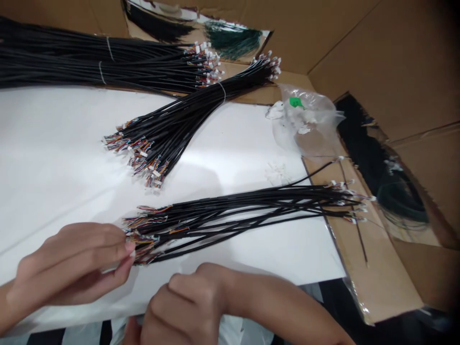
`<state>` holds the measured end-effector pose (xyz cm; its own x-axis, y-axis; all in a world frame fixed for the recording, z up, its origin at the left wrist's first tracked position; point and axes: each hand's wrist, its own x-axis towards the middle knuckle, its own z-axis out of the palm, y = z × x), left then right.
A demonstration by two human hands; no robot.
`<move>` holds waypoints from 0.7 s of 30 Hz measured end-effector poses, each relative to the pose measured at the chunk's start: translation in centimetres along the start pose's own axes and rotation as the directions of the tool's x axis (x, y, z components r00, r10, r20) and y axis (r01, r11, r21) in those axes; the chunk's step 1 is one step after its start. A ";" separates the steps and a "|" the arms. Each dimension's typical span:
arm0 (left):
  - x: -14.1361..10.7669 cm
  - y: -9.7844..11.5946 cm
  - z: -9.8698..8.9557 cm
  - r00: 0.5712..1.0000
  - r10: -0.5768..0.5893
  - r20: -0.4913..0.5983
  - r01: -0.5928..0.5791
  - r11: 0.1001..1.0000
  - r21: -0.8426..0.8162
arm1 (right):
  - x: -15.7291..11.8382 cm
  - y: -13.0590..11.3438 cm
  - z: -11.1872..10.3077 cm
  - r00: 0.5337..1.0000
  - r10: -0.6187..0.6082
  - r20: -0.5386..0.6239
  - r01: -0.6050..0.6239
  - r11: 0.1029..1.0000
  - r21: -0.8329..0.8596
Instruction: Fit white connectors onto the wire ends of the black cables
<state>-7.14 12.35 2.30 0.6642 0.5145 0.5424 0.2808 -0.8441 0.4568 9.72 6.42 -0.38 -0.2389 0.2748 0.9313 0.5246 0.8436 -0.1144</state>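
My left hand (pixel 77 263) is at the left, its thumb and fingers pinched together at the colored wire ends (pixel 145 242) of a loose group of black cables (pixel 233 206). The exact bit between the fingertips is mostly hidden. These cables lie across the white table, their white connectors (pixel 339 184) at the right end. My right hand (pixel 183 306) is curled closed near the front edge, knuckles up, below the cables and apart from them. Its fingertips are turned away from view, and anything they hold is hidden.
A tied bundle of black cables (pixel 194 115) with white connectors lies behind. Larger tied bundles (pixel 89 60) run along the back left. A clear plastic bag (pixel 312 115) and small white pieces (pixel 276 172) are at the right. Cardboard (pixel 359 52) walls the back and right sides.
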 end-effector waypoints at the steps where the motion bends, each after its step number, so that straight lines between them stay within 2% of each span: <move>1: 0.4 0.0 0.0 1.000 -0.010 -0.014 0.010 1.000 0.022 | 0.3 0.4 -0.4 0.996 0.075 0.047 -0.075 0.997 -0.003; 2: 0.6 0.0 0.1 0.998 -0.044 -0.038 0.045 0.998 0.045 | 0.6 1.0 -0.9 0.988 0.103 0.116 -0.104 0.995 0.005; 3: 0.6 -0.1 0.3 0.993 -0.066 -0.094 0.071 0.996 0.050 | 0.9 1.8 -1.5 0.984 0.041 0.173 -0.051 0.997 0.055; 4: 0.4 -0.3 0.4 0.985 -0.103 -0.136 0.112 0.992 0.059 | 1.2 2.8 -2.2 0.961 0.013 0.276 -0.035 0.996 0.076; 5: 0.1 -0.4 0.6 0.982 -0.131 -0.138 0.141 0.988 0.065 | 1.5 3.8 -2.9 0.919 0.044 0.392 -0.081 0.994 0.079; 7: -0.8 -0.8 1.0 0.966 -0.200 -0.167 0.210 0.976 0.049 | 2.2 5.9 -4.4 0.763 0.194 0.616 -0.279 0.959 0.044; 8: -1.3 -0.9 1.1 0.958 -0.230 -0.173 0.238 0.971 0.028 | 2.4 6.8 -5.1 0.651 0.254 0.715 -0.356 0.934 -0.007; 9: -1.6 -1.0 1.3 0.946 -0.263 -0.188 0.268 0.963 0.002 | 2.6 7.6 -5.7 0.547 0.321 0.773 -0.422 0.904 -0.077; 10: -1.8 -1.1 1.3 0.937 -0.290 -0.193 0.291 0.956 -0.023 | 2.7 8.1 -6.2 0.465 0.360 0.809 -0.475 0.872 -0.116; 11: -1.9 -1.1 1.4 0.929 -0.314 -0.196 0.312 0.949 -0.041 | 2.8 8.5 -6.6 0.387 0.371 0.844 -0.514 0.847 -0.136; 12: -1.9 -1.1 1.4 0.923 -0.331 -0.197 0.327 0.944 -0.054 | 2.8 8.7 -6.9 0.331 0.384 0.862 -0.543 0.825 -0.159; 13: -1.8 -1.0 1.5 0.919 -0.339 -0.199 0.333 0.941 -0.062 | 2.8 8.9 -7.2 0.294 0.390 0.873 -0.564 0.808 -0.171; 14: -1.7 -0.9 1.5 0.918 -0.345 -0.196 0.338 0.939 -0.066 | 2.8 8.9 -7.3 0.269 0.394 0.879 -0.579 0.795 -0.179; 16: -1.4 -0.8 1.5 0.908 -0.364 -0.207 0.358 0.931 -0.066 | 2.8 9.0 -7.4 0.255 0.404 0.878 -0.600 0.779 -0.185; 19: -1.1 -0.8 1.5 0.895 -0.393 -0.209 0.390 0.919 -0.058 | 2.9 9.1 -7.5 0.263 0.415 0.871 -0.623 0.762 -0.175; 21: -1.1 -0.8 1.5 0.903 -0.383 -0.195 0.378 0.924 -0.065 | 2.9 9.2 -7.6 0.274 0.424 0.863 -0.635 0.754 -0.169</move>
<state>-7.05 12.24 0.27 0.3569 0.8172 0.4525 0.4654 -0.5755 0.6724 20.02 11.47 3.87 -0.5483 0.8312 -0.0921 0.6854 0.3835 -0.6189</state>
